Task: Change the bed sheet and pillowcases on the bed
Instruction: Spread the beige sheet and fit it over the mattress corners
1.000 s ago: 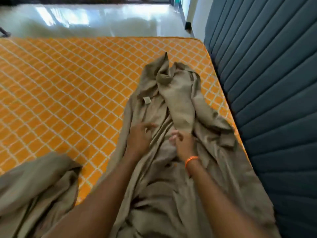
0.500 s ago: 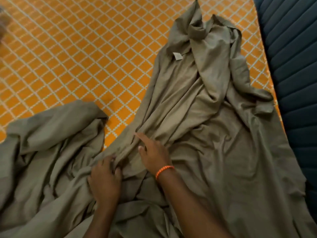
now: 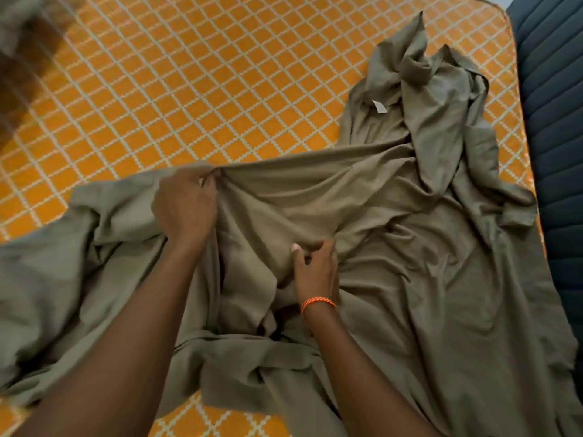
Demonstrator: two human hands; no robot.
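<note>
An olive-green bed sheet (image 3: pixel 426 279) lies crumpled over the right and near part of an orange mattress (image 3: pixel 189 89) with a white diamond pattern. A small white label (image 3: pixel 379 106) shows on the sheet near its far end. My left hand (image 3: pixel 186 209) is shut on a bunched edge of the sheet and holds it lifted, so a taut fold runs from it to the right. My right hand (image 3: pixel 315 266), with an orange cord at the wrist, pinches a fold of the sheet just below that taut edge.
A dark blue padded headboard (image 3: pixel 555 152) runs along the right side of the mattress. A blurred dark and grey shape (image 3: pixel 22 42) sits at the top left corner. More of the sheet is heaped at the left (image 3: pixel 47 279).
My left hand has gripped the sheet's edge and pulled it up and to the left, stretching a fold. My right hand has shifted right and closed on the cloth.
</note>
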